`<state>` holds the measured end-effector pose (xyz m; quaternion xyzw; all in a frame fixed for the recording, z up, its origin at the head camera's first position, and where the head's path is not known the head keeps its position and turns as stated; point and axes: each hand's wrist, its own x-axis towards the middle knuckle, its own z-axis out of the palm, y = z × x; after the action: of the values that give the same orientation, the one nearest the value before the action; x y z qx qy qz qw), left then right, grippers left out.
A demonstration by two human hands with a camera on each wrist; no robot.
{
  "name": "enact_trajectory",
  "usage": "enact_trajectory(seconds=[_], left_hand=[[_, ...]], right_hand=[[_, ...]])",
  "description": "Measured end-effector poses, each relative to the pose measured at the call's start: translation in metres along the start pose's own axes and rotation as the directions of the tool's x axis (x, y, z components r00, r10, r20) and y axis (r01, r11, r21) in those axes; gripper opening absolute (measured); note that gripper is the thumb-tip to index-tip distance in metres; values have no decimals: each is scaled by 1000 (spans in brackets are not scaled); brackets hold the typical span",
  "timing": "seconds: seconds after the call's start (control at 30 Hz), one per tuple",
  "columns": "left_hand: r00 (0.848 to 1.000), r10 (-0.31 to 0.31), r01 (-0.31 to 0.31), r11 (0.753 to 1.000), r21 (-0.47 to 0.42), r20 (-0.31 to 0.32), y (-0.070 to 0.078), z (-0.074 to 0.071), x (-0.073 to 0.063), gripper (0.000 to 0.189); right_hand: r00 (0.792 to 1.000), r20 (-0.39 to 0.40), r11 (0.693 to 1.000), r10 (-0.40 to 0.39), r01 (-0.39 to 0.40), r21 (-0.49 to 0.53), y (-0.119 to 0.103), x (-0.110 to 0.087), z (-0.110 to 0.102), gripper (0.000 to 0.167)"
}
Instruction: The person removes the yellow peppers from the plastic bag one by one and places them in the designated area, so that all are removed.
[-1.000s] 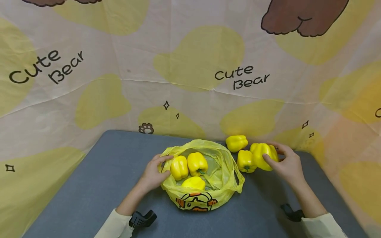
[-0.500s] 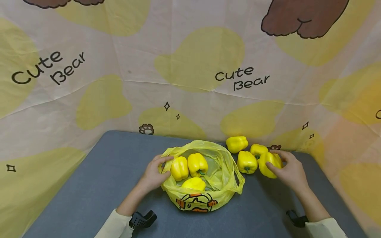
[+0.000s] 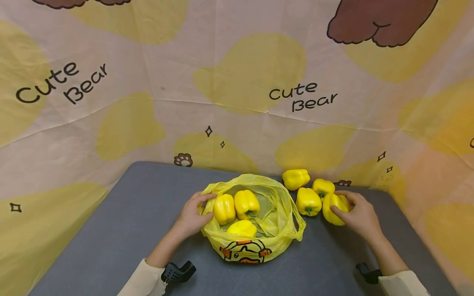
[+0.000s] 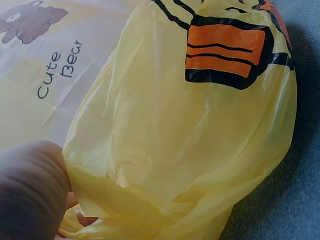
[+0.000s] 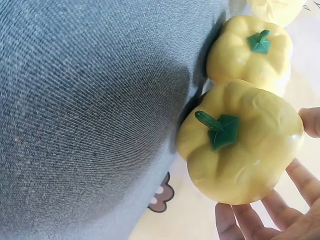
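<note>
Gripping a glossy, blocky yellow bell pepper, the right hand sets its thumb on one side and its fingers on another, leaving the dark-green stem free. Whether this pepper bears on the flat grey-blue tabletop or is held just clear of it is hard to tell. To the left of those fingers lie three loose yellow bell peppers, the closest just beside the held one. The left hand pinches the near-side rim of a thin, translucent yellow plastic bag; just right of its fingers, inside the open mouth, lie three bagged yellow bell peppers. That smooth skin probably wants broad, opposed contact rather than a hard squeeze. Any lift should start straight up, sparing the neighbours a nudge, while the left fingers draw the limp rim gently outward without stretching the film.
</note>
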<state>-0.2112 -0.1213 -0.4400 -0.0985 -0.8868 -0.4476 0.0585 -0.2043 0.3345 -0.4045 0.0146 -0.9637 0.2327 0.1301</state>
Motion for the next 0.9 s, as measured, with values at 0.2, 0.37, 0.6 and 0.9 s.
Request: enact_trajectory(seconds=[0.2, 0.37, 0.6, 0.9], left_hand=[[1000, 13, -13, 1000, -15, 7, 2, -1, -1, 48], [1000, 8, -8, 1000, -12, 4, 2, -1, -1, 48], [1000, 5, -5, 1000, -16, -11, 2, 0, -1, 49], [1000, 22, -22, 1000, -13, -8, 2, -1, -2, 48]], right_hand=[[1000, 24, 1000, 15, -14, -6, 0, 0, 2, 56], [999, 39, 1000, 23, -22, -22, -1, 1, 4, 57], [997, 64, 999, 30, -28, -22, -3, 1, 6, 57], [997, 78, 999, 22, -19, -29, -2, 0, 10, 60]])
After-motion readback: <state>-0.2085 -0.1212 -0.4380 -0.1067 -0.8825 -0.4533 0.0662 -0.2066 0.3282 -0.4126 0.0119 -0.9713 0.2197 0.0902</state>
